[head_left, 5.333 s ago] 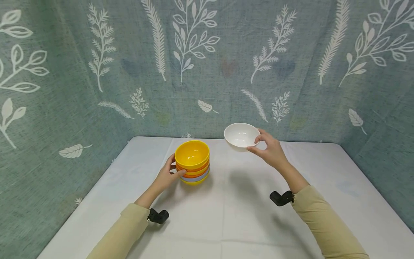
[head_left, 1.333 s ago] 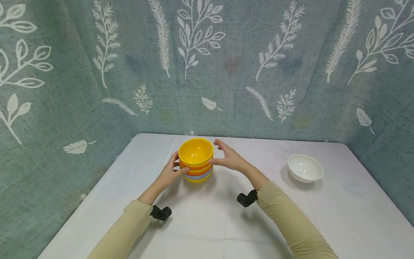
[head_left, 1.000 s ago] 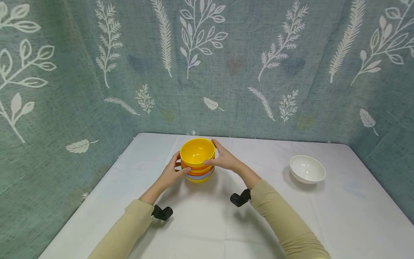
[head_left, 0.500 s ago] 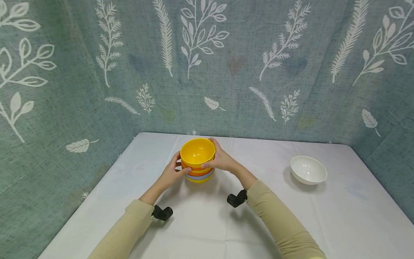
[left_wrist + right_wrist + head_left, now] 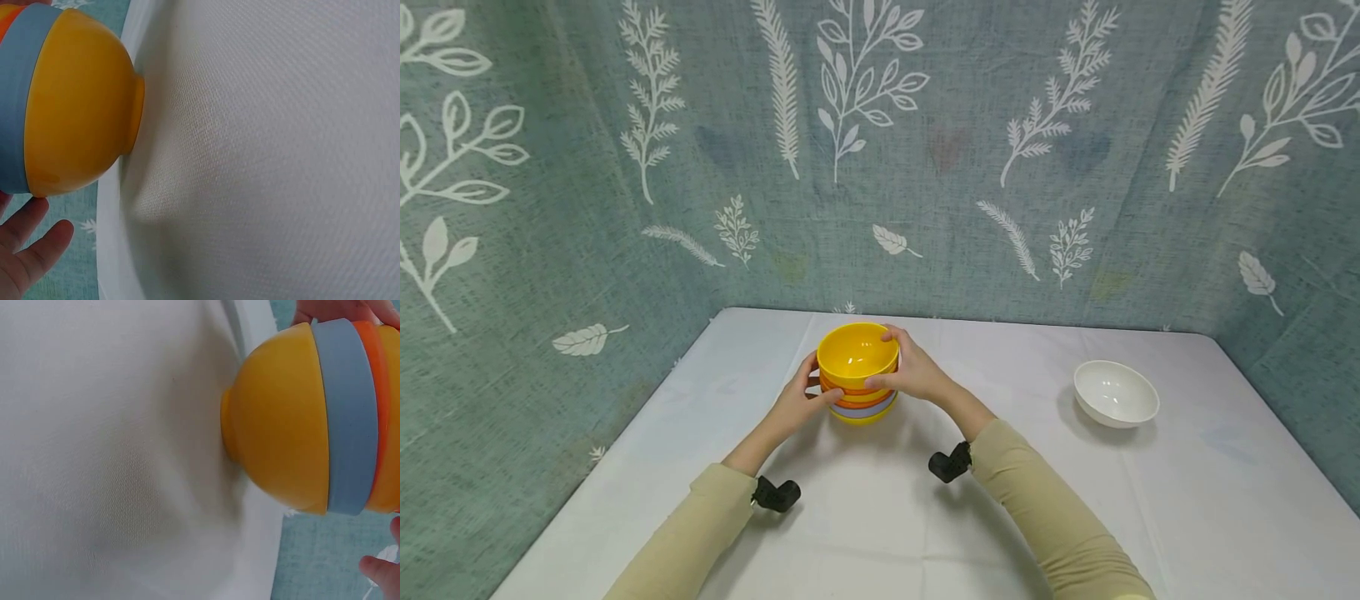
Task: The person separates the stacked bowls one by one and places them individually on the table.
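Bowl stack (image 5: pixel 858 377), upright, glossy, yellow, orange and grey-blue layers

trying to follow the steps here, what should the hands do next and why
Probably ease the top yellow bowl straight up with the right hand, while the left hand steadies the lower bowls. The right hand has a finger over the top bowl's rim and its thumb on the outside, whereas the left thumb sits lower, against the bowls beneath.
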Available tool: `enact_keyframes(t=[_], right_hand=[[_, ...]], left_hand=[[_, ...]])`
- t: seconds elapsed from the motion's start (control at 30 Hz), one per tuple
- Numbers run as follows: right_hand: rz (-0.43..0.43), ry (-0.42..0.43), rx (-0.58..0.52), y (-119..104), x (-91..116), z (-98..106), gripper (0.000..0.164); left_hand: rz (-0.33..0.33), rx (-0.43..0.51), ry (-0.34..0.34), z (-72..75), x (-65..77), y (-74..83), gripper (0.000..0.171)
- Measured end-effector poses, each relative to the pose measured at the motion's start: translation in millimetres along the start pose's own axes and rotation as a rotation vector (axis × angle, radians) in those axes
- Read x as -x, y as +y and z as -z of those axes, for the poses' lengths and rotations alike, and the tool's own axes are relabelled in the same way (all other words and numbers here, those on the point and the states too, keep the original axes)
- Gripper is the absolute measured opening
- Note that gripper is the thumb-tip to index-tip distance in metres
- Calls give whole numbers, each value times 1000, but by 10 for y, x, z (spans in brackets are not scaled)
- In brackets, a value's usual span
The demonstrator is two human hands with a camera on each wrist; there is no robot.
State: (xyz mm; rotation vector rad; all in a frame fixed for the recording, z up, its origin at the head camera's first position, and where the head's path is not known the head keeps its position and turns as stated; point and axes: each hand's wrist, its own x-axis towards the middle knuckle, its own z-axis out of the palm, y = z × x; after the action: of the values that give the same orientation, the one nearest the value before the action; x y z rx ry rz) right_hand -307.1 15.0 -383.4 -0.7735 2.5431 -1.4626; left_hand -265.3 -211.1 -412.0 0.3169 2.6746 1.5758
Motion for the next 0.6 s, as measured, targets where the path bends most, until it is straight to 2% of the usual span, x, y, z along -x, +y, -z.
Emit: enact_keyframes(t=[0.07,0.33,0.47,0.6], right_hand=[[16,12,25,6,1,2,80],[73,84,89,10,9,-15,60],[85,117,95,-9,12,-11,56],[65,127,90,-47,16,47,56]], left_hand=[[3,8,-9,2,9,35,76],[-8,-15,-15,19,183,365,72],[-5,-9,-19,22,193,378,73],[-9,-8,-18,19,84,178,75]])
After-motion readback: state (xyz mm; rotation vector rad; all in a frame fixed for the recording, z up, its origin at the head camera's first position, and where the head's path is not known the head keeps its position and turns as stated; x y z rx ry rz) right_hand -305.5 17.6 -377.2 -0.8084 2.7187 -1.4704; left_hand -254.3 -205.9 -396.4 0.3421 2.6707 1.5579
